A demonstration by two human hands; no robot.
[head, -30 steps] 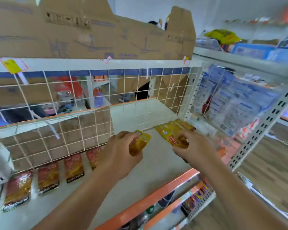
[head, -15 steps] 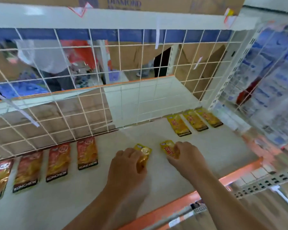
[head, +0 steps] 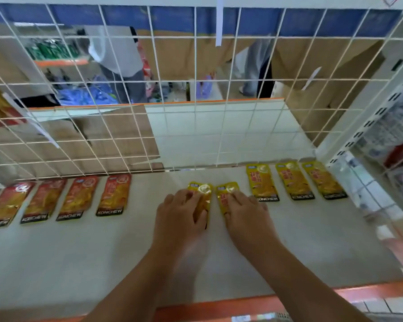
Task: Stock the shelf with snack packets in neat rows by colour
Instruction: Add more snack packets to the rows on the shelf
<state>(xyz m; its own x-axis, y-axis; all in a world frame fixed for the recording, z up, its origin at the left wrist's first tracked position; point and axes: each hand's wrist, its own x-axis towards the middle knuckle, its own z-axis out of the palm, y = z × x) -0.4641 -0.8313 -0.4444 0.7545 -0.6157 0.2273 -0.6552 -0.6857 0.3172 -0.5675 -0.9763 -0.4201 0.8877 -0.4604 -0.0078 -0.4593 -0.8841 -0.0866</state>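
Snack packets point(head: 226, 194), two yellow ones, are being set down mid-shelf point(head: 126, 252), just ahead of the back-edge red row point(head: 113, 196) and yellow row point(head: 293, 180). The right fingers point(head: 239, 198) are laid flat on one; whether the left fingers point(head: 186, 199) pinch or press cannot be told. Sliding both back into line is judged next.
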